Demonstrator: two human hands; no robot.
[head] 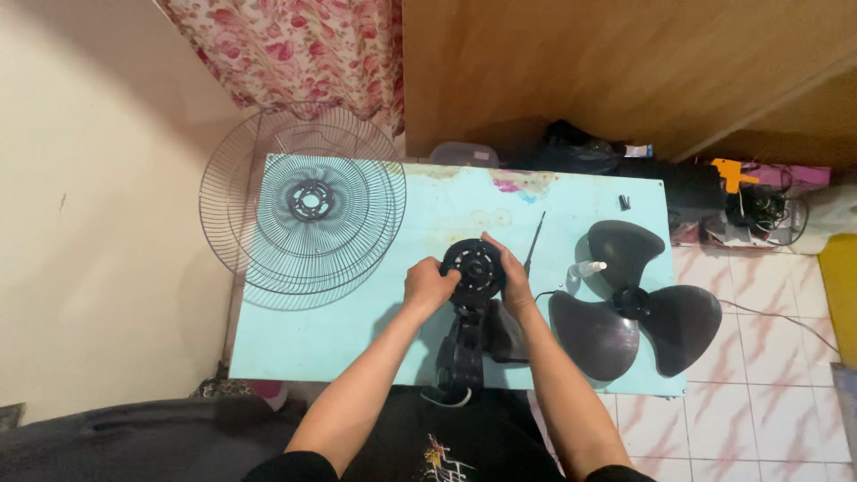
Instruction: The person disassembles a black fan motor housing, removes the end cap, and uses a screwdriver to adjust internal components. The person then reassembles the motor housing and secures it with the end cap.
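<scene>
My left hand (pixel 428 286) and my right hand (pixel 509 275) grip a black round fan motor housing (pixel 474 266) from both sides, over the middle of a light blue table (pixel 357 335). Below the housing the black fan neck and stand (pixel 464 353) runs toward my body. A dark three-bladed fan propeller (pixel 629 303) lies flat to the right of my right hand. Two wire fan guards (pixel 303 214) lie stacked at the table's left end, overhanging its edge.
A thin black screwdriver (pixel 534 243) lies just beyond my right hand, and a small white piece (pixel 591 268) sits beside the blades. A small dark part (pixel 625 202) rests near the far right corner. Floral curtain, wooden wall and clutter with cables stand behind; tiled floor to the right.
</scene>
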